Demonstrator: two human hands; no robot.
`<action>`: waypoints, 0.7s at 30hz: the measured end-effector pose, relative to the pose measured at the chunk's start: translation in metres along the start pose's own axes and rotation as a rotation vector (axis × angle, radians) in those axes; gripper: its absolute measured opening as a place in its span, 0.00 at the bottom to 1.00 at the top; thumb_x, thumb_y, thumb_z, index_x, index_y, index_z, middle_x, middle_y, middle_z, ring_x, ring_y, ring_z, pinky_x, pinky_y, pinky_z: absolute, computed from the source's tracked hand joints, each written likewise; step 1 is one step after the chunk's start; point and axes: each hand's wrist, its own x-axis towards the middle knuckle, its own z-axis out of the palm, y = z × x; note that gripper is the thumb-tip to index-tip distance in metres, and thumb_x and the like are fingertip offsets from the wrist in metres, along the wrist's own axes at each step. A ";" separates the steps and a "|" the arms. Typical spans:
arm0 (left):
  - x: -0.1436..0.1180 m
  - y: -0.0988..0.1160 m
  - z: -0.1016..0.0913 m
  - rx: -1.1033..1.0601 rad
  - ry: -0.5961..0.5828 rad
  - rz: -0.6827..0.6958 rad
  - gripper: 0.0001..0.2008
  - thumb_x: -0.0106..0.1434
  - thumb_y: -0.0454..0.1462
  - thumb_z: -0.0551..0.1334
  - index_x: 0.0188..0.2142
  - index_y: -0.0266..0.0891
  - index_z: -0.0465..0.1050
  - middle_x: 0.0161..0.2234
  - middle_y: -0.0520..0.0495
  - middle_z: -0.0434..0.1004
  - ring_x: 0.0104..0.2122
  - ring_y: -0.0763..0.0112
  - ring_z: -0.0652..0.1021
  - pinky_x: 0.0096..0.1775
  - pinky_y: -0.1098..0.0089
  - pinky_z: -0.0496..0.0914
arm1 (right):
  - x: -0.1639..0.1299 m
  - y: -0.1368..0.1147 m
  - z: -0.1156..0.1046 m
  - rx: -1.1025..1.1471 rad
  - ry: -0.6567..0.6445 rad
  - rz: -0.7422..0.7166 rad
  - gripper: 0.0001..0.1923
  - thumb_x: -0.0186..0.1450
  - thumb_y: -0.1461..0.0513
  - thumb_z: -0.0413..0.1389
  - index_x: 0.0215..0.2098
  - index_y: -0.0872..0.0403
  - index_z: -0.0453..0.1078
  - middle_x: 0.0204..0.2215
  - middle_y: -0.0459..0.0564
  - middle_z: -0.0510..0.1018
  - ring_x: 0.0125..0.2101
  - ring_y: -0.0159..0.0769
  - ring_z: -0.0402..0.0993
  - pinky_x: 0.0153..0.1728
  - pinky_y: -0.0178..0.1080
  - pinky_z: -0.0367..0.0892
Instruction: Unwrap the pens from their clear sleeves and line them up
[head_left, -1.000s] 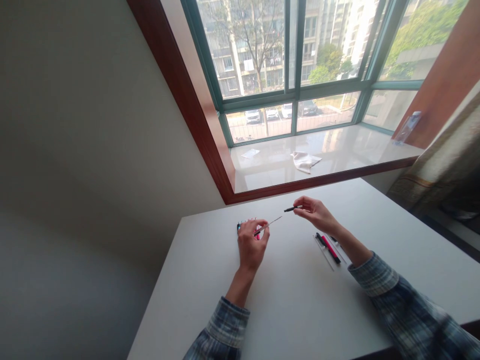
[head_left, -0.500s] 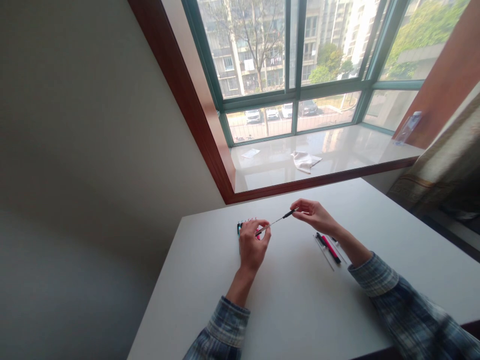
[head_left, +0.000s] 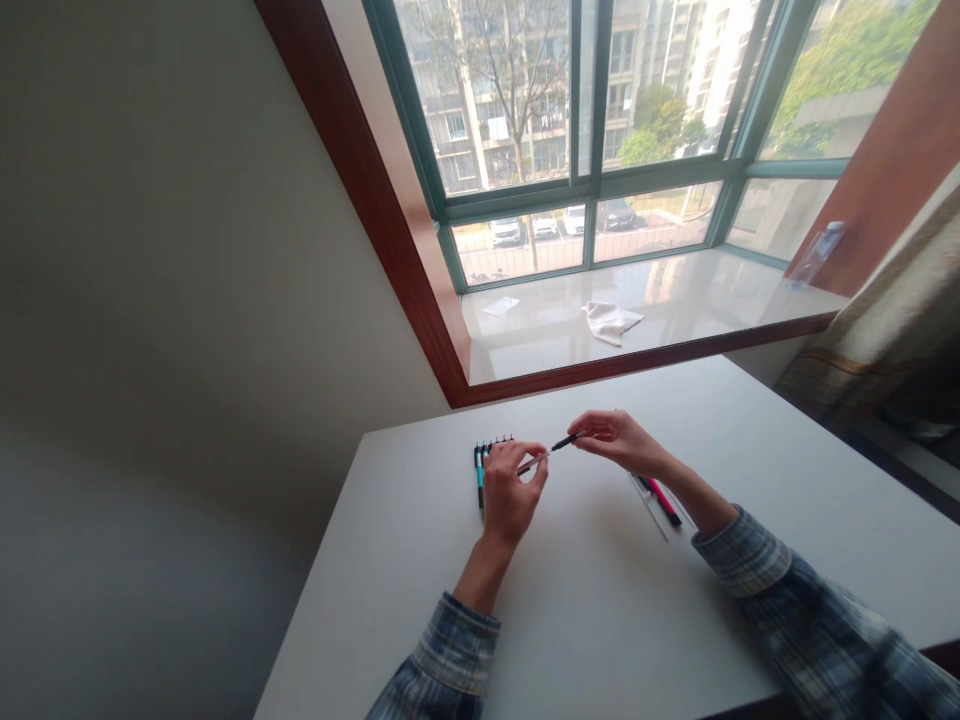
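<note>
Pinching is the story here: the left hand [head_left: 512,492] grips a thin pale refill [head_left: 534,463] between thumb and fingertips, and the right hand [head_left: 616,438] closes its fingertips on a small black pen tip piece [head_left: 565,441]. Both parts hover just above the tabletop [head_left: 600,610], meeting end to end between the two hands. That refill looks light, slim and a little bendy, so I'd judge it wants a hold close to the working end, not out at the tail; the black piece is tiny and smooth, likely slippery, best taken by its sides. Just beyond the left hand, a row of blue and black pens [head_left: 481,462] lies flat on the tabletop. Beside the right wrist rests a red pen [head_left: 664,501] with a clear barrel [head_left: 649,508], touching or nearly so, hard to tell. Plaid sleeves [head_left: 757,560] cover both forearms. Beyond the tabletop's far edge runs a glossy windowsill [head_left: 675,300] carrying a crumpled white cloth [head_left: 609,322], and past it a big window [head_left: 585,120] shows parked cars and apartment blocks.
</note>
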 end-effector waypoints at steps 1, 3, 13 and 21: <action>0.000 0.000 0.000 -0.005 -0.003 0.005 0.04 0.65 0.35 0.64 0.37 0.45 0.79 0.38 0.48 0.83 0.45 0.58 0.77 0.53 0.59 0.66 | 0.000 0.000 0.001 0.004 -0.009 -0.001 0.17 0.63 0.50 0.65 0.42 0.52 0.79 0.40 0.52 0.83 0.41 0.43 0.80 0.46 0.46 0.75; 0.000 0.001 0.000 -0.010 -0.008 0.013 0.04 0.65 0.35 0.64 0.37 0.45 0.79 0.38 0.48 0.83 0.44 0.58 0.77 0.53 0.59 0.66 | 0.000 0.001 0.002 0.011 -0.020 0.001 0.17 0.63 0.50 0.65 0.42 0.52 0.79 0.40 0.52 0.84 0.42 0.44 0.81 0.47 0.46 0.75; -0.001 0.005 -0.003 0.028 -0.053 0.102 0.03 0.66 0.34 0.66 0.38 0.45 0.79 0.38 0.51 0.84 0.44 0.61 0.77 0.53 0.59 0.65 | -0.002 0.000 0.000 -0.341 0.024 0.015 0.22 0.68 0.45 0.58 0.30 0.53 0.78 0.25 0.47 0.80 0.27 0.35 0.75 0.31 0.37 0.69; -0.001 0.001 0.000 0.032 -0.030 0.067 0.04 0.66 0.35 0.67 0.38 0.46 0.80 0.38 0.51 0.84 0.43 0.60 0.76 0.51 0.58 0.66 | -0.004 -0.005 -0.003 -0.328 0.025 -0.006 0.22 0.66 0.47 0.61 0.52 0.50 0.75 0.29 0.46 0.81 0.29 0.35 0.76 0.32 0.37 0.70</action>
